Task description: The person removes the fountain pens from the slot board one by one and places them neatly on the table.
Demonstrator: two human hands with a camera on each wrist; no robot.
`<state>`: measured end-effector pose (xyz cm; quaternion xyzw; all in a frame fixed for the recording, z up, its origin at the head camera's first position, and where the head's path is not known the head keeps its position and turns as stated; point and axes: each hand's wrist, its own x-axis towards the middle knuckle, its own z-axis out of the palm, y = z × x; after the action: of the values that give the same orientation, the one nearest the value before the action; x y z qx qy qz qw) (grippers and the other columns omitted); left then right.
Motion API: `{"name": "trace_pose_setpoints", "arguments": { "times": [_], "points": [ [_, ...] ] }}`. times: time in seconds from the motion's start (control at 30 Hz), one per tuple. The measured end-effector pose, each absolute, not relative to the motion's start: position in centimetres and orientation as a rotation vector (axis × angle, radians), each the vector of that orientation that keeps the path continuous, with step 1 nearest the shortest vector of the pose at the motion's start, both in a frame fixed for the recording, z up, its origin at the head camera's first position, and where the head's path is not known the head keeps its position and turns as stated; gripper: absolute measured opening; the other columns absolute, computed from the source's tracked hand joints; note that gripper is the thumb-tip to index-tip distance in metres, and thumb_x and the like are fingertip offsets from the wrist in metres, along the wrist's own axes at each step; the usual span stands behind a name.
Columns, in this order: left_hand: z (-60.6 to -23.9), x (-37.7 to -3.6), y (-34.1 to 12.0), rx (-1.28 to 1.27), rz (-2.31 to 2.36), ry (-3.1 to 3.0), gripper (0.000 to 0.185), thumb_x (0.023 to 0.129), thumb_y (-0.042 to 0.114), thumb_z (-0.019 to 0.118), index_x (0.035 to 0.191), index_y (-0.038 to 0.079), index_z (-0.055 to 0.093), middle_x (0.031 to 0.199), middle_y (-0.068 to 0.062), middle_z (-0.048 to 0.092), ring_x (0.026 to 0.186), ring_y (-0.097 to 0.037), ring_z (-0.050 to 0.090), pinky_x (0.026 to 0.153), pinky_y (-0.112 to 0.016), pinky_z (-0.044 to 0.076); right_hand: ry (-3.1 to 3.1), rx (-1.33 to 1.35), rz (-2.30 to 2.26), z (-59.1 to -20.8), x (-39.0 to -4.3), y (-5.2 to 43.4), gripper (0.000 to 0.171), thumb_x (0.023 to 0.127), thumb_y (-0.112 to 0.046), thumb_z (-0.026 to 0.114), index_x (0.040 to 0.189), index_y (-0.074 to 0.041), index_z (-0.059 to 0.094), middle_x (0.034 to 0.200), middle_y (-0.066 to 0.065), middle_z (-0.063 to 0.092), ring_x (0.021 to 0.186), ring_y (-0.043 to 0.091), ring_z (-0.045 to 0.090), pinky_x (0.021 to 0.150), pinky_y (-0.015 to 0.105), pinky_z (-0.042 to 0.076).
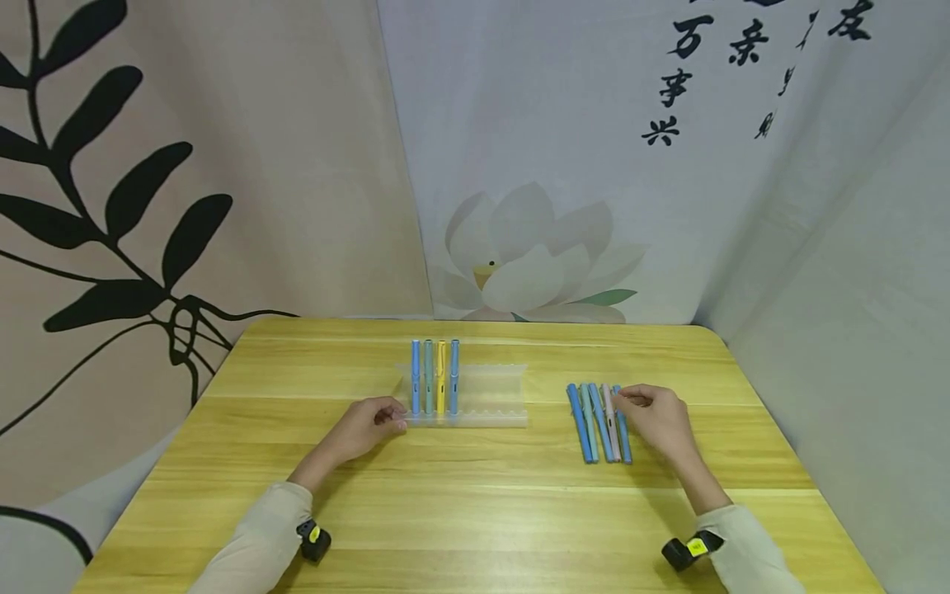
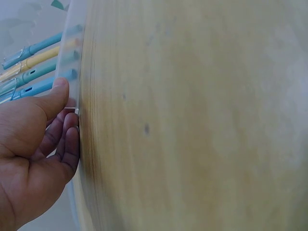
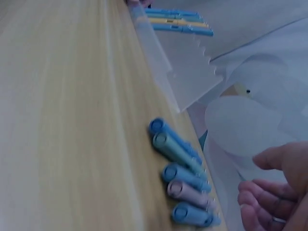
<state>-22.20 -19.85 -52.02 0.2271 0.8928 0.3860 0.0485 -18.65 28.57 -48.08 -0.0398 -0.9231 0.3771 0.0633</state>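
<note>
A translucent pen tray (image 1: 490,388) lies at the table's middle. Four pens (image 1: 434,378), blue, teal, yellow and blue, fill its left slots. My left hand (image 1: 397,419) pinches the tray's near left corner; in the left wrist view the thumb (image 2: 60,91) lies on the tray rim (image 2: 71,53) and the fingers curl against its edge. To the right, several loose pens (image 1: 601,425) lie side by side, blue, teal and one pink. My right hand (image 1: 627,400) hovers at their far ends. Its fingers (image 3: 255,197) are loosely curled and grip nothing, a small gap away from the pens (image 3: 185,180).
The wooden table (image 1: 460,511) has rounded far corners and printed cloth backdrops hang close behind it and at both sides. The tray's right slots (image 3: 187,72) hold nothing. A small device is strapped to each wrist.
</note>
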Motion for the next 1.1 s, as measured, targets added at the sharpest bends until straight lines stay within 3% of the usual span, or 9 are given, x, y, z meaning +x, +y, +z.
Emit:
{"name": "trace_pose_setpoints", "arguments": {
  "times": [0.23,0.9,1.1],
  "points": [
    [-52.0,-22.1,-19.9,0.676,1.188,2.708,0.014,0.092,0.02,0.065,0.103,0.011,0.066,0.088,0.005,0.063,0.079,-0.011,0.057,0.07,-0.026,0.05,-2.708,0.002,1.278,-46.9,-19.1,26.2,0.038,0.09,-0.042,0.064,0.114,-0.013,0.068,0.103,0.005,0.07,0.092,0.021,0.065,0.074,0.036,0.053],
    [-52.1,-22.3,-20.0,0.68,1.195,2.712,0.012,0.092,0.021,0.066,0.101,0.013,0.066,0.087,0.006,0.063,0.079,-0.01,0.058,0.071,-0.025,0.05,-2.58,0.29,1.446,-47.1,-21.0,18.3,0.033,0.085,-0.047,0.068,0.108,-0.023,0.071,0.096,-0.006,0.07,0.087,0.015,0.065,0.073,0.033,0.054],
    [-52.0,-22.3,-20.0,0.689,1.198,2.694,0.015,0.092,0.022,0.064,0.104,0.012,0.065,0.089,0.005,0.063,0.08,-0.011,0.058,0.071,-0.026,0.05,-2.583,0.339,1.482,-47.2,-21.4,15.8,0.028,0.086,-0.042,0.069,0.108,-0.025,0.071,0.097,-0.008,0.071,0.087,0.012,0.065,0.073,0.03,0.054]
  ]
}}
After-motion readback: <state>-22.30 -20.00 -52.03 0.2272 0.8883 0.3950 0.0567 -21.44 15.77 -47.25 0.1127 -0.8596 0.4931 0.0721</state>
